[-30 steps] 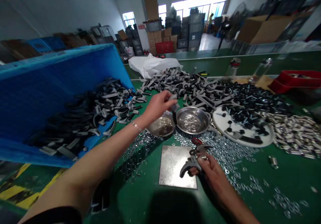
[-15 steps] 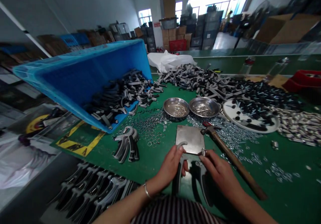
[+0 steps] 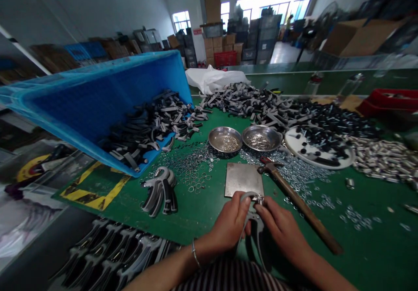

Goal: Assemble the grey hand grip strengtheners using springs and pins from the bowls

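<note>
My left hand (image 3: 230, 221) is closed round a grey-and-black hand tool (image 3: 250, 195) with a hooked jaw and two curved handles, like pruning shears. The handles spread below, toward my body. Between the fingertips of my right hand (image 3: 282, 225) is a small shiny coil spring (image 3: 260, 199), brought against the tool beside its hook. My fingers cover part of both. Just beyond the hands lies a square metal plate (image 3: 243, 180). A hammer (image 3: 300, 202) with a wooden handle rests to the right. Several similar tools (image 3: 160, 193) sit in a cluster on the left.
A tipped blue crate (image 3: 98, 91) spills grey-and-black parts onto the green table. Two steel bowls (image 3: 225, 139) (image 3: 261, 138) hold small parts. A white plate (image 3: 318, 147) carries black pieces with pins. Silver cylindrical pieces (image 3: 382, 160) and loose rings (image 3: 197, 181) lie scattered. Finished-looking tools (image 3: 124, 252) are stacked lower left.
My right hand has brought the spring leftward to the tool, and my hands are now close together. The view has shifted slightly.
</note>
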The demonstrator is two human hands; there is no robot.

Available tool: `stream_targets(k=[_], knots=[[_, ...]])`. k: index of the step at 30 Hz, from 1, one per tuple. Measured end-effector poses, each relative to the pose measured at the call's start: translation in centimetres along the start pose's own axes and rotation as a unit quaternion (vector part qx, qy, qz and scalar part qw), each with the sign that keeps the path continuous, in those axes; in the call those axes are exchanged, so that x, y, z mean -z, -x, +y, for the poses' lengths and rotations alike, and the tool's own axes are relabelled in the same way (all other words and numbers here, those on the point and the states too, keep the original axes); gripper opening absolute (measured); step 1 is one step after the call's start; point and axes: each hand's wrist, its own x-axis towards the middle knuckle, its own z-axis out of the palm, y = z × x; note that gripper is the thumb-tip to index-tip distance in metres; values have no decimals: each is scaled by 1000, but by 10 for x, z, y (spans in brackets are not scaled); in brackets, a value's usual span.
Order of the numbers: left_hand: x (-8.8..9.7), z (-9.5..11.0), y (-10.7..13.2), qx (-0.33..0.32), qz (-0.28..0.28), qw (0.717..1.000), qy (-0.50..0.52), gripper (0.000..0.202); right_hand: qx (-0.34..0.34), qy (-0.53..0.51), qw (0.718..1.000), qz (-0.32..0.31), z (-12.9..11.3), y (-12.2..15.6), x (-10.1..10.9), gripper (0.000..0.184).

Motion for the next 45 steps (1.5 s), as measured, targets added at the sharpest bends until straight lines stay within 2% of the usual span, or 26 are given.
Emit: stream_targets(k=[3,11,14,17,19,21,24,26,30,34,37,41,43,45], knots=[[0,-1,1,-8,-6,999,-36,47,1,-20,1000,6,0,3,0,27],[8,-17,6,-59,14,991,-122,50,1,-52,998,-24,-7,12,4,23],[7,-20,11,-74,46,985,-147,48,19,-26,999,-23,-11,18,4,26],[6,-26,10,-65,104,981,-151,44,33,15,999,-1,-13,20,2,31],[7,-29,7,-89,125,976,-157,41,30,28,999,2,-13,19,3,32],[11,-29,5,-125,124,969,-174,40,24,29,999,-4,-15,19,6,32],[19,-27,1,-155,89,960,-218,40,17,21,999,-29,-17,19,12,31],[24,-25,-3,-164,30,955,-244,41,13,2,998,-58,-16,19,14,29],[29,-20,-4,-134,-84,946,-284,43,-1,-50,996,-77,-12,22,9,19],[26,-6,-2,-113,-127,929,-328,44,-15,-25,996,-87,-10,23,-1,20],[21,9,-21,-104,-129,919,-356,49,-10,-59,997,-47,-1,6,2,26],[31,15,-86,-105,-83,900,-414,49,-6,32,999,-24,29,-55,24,26],[41,13,-118,-119,-72,867,-478,47,-1,78,997,4,46,-90,42,26],[50,11,-143,-137,-88,823,-544,45,1,96,995,42,62,-119,62,25]])
